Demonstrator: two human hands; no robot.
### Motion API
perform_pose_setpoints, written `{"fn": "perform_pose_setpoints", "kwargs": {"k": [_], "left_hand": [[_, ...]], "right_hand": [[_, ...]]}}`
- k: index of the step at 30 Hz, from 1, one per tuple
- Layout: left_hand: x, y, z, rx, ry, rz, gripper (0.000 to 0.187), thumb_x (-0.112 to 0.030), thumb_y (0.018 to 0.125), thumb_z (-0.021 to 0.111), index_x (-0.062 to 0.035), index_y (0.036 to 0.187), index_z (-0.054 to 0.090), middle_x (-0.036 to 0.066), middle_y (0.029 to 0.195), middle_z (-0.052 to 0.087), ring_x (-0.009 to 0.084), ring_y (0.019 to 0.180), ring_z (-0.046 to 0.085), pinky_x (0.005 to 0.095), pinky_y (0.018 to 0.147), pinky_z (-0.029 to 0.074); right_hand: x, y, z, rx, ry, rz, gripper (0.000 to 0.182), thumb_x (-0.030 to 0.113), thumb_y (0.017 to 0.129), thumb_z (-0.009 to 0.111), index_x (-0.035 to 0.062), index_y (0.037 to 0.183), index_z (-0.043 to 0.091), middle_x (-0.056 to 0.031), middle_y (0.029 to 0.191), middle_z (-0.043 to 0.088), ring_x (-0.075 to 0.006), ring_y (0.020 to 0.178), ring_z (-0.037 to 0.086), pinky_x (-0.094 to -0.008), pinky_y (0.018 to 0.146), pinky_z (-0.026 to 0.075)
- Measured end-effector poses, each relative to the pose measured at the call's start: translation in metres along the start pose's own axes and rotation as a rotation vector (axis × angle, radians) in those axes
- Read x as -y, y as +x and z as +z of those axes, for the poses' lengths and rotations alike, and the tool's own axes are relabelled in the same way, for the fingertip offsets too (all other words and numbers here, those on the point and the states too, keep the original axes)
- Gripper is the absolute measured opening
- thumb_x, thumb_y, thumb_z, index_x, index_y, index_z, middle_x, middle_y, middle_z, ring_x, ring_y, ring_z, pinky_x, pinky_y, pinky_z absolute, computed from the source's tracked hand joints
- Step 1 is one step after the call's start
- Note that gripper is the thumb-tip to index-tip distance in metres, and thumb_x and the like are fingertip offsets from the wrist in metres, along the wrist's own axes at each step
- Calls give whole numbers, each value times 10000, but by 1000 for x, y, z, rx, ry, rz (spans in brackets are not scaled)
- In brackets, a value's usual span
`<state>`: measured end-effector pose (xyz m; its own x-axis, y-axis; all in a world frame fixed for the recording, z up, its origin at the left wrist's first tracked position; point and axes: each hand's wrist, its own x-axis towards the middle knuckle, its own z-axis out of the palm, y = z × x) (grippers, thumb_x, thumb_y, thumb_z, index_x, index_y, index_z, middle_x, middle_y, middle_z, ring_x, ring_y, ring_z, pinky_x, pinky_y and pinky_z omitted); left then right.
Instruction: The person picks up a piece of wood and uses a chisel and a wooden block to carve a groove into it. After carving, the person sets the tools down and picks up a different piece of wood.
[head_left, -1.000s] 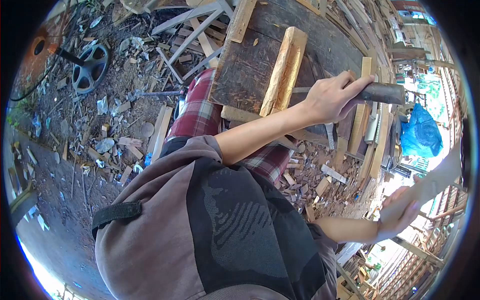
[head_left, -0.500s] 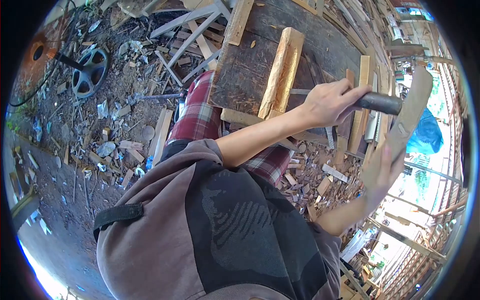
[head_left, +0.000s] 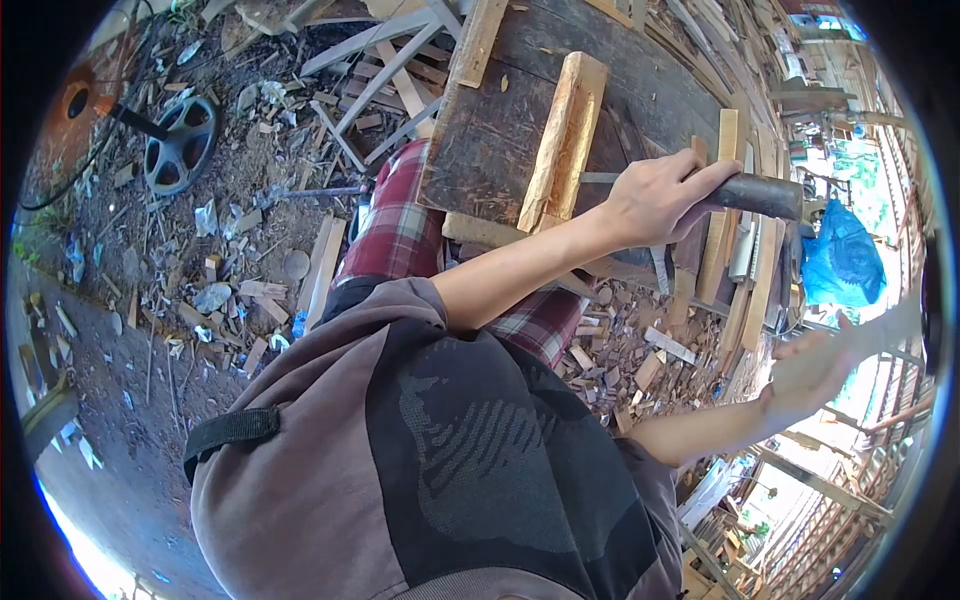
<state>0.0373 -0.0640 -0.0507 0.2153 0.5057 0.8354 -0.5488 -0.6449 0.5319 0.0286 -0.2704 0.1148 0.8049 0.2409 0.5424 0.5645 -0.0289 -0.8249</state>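
My left hand [head_left: 655, 200] is wrapped round the dark, thick handle of a chisel [head_left: 765, 195]. The chisel's metal blade reaches left to the side of a pale wooden block [head_left: 563, 140], which has a hollowed, rough-cut face. This block lies on a dark, worn wooden workbench [head_left: 490, 130]. Out to the right, my right hand [head_left: 810, 375] is closed on a flat wooden mallet [head_left: 885, 335], swung away from the chisel's butt end. Both the mallet and that hand are smeared by motion.
Wood strips [head_left: 725, 190] stand along the bench's right side, near a blue plastic bag [head_left: 845, 255]. Offcuts [head_left: 650, 370] and chips litter the ground under the bench. At the left are a black spoked wheel [head_left: 181, 146] and a stack of wooden slats [head_left: 385, 75].
My right hand has swung the mallet away from the chisel's end, to the right and down in the view. My left hand and the block have hardly moved.
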Motion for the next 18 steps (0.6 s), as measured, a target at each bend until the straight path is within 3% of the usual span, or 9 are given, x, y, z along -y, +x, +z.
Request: {"fn": "perform_pose_setpoints", "kwargs": {"k": [2,4,6,9,10,12,15,17,18], "left_hand": [[-1,1,-4,22,6,2,525,-185,784,711,-89,1269,537,66,778,551,228,593,579,333,493,491],[-3,3,-4,3,7,-19,513,-188,792,705,-95,1268,538,65,774,546,228,592,577,333,493,491],[-1,7,-4,7,5,-13,504,-191,798,699,-103,1268,538,64,769,541,230,594,579,335,494,492],[-3,-1,-6,62,17,-15,496,-198,805,693,-116,1270,538,62,762,535,235,600,583,338,497,493],[-3,-1,-5,74,24,-14,494,-200,807,691,-120,1270,538,62,761,534,237,601,583,339,496,493],[-4,0,-4,78,20,-16,491,-201,810,687,-126,1271,538,61,759,533,238,603,584,341,496,493],[-4,4,-3,71,-2,-23,488,-194,811,683,-132,1272,539,60,757,536,239,606,587,344,499,494],[-3,1,-3,79,-3,-41,484,-186,811,680,-137,1272,540,59,756,538,239,605,588,347,500,495],[-3,0,-4,95,5,-36,505,-202,809,682,-148,1286,524,58,754,532,236,607,586,345,500,486]], "right_hand": [[-18,-3,-2,11,-56,177,497,356,939,546,3,1283,484,7,729,491,-58,553,458,-187,412,338],[-16,-21,49,9,-421,293,503,369,938,550,15,1289,482,17,683,457,-43,519,411,-188,383,300],[-15,-7,17,105,-368,214,510,387,942,534,15,1287,482,16,682,454,-44,526,413,-192,390,305],[7,-3,11,-14,-177,-40,591,477,949,467,4,1302,454,-7,716,474,-58,526,417,-206,422,349],[5,1,-2,-21,-53,16,586,461,949,471,3,1314,438,-18,723,480,-68,528,424,-214,419,358],[-9,-2,-1,20,-127,41,574,438,947,485,11,1326,423,-22,730,485,-72,532,433,-208,417,366],[-25,-11,38,130,-427,58,561,422,940,506,28,1330,422,-4,729,479,-59,531,435,-180,416,360],[-10,-1,2,175,-242,220,568,420,935,514,28,1334,419,2,727,475,-58,526,433,-180,412,351],[1,3,-1,59,-40,183,569,427,931,510,21,1322,440,3,709,464,-61,522,432,-192,404,341]]}}
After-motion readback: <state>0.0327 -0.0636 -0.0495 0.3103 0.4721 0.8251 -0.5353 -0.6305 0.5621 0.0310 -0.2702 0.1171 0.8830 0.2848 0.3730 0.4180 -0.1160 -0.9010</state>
